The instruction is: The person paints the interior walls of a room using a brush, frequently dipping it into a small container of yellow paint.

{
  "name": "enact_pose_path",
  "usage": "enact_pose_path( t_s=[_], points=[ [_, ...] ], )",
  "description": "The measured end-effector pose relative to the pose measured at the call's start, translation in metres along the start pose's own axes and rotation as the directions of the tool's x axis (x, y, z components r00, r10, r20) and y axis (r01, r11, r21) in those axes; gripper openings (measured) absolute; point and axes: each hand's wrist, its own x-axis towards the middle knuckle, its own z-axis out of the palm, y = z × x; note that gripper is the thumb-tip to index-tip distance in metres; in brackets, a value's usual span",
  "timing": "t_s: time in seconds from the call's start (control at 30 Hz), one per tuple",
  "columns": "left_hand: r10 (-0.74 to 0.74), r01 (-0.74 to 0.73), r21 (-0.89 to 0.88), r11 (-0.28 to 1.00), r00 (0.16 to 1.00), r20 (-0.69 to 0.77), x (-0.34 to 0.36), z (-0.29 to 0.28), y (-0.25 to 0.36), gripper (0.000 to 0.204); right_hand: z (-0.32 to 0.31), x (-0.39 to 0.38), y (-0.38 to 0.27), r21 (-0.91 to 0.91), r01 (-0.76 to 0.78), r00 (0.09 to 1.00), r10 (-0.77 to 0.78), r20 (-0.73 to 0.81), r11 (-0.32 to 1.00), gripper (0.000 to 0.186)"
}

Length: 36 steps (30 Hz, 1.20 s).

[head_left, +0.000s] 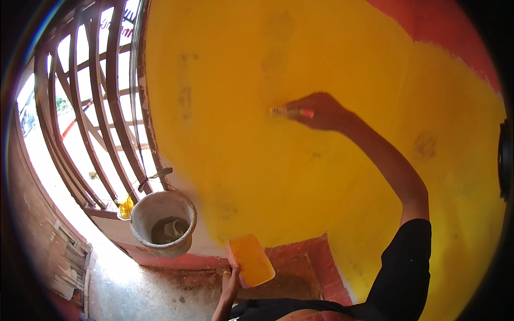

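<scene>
My right hand is closed around a paintbrush with a red part on its handle. Its bristle end points left and meets the yellow-painted wall, where a few dark smudges show. Low in the view, my left hand grips the side of a rectangular tub, whose inside is coated with orange-yellow paint. The tub is tilted toward me. How deep the paint stands in it I cannot tell.
A grey bucket hangs by its handle from a brown window grille, with a yellow bag beside it. Red paint covers the wall's upper right. A red band runs along the wall's foot above the concrete floor.
</scene>
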Motion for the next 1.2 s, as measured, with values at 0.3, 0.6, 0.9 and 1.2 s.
enact_pose_path(
  t_s=[0.3, 0.6, 0.9, 1.2],
  points=[
    [-0.094, 0.093, -0.024, 0.995, 0.994, -0.060, -0.001, -0.005, -0.006, 0.052, -0.171, 0.092, 0.022, -0.253, -0.064, 0.742, -0.123, -0.659, 0.965, 0.036],
    [-0.077, 0.075, -0.037, 0.997, 0.995, -0.056, -0.002, -0.005, -0.006, 0.053, -0.048, 0.055, -0.016, -0.334, 0.131, 0.780, -0.305, -0.546, 0.933, 0.039],
    [-0.091, 0.091, 0.037, 0.995, 0.996, 0.000, -0.003, -0.016, 0.002, 0.047, 0.005, 0.030, -0.022, -0.184, 0.220, 0.953, -0.251, -0.171, 0.958, 0.034],
    [-0.084, 0.085, 0.050, 0.995, 0.996, -0.025, -0.002, -0.020, -0.015, 0.049, -0.173, 0.080, 0.011, -0.327, -0.070, 0.578, -0.229, -0.783, 0.943, 0.035]
  ],
)
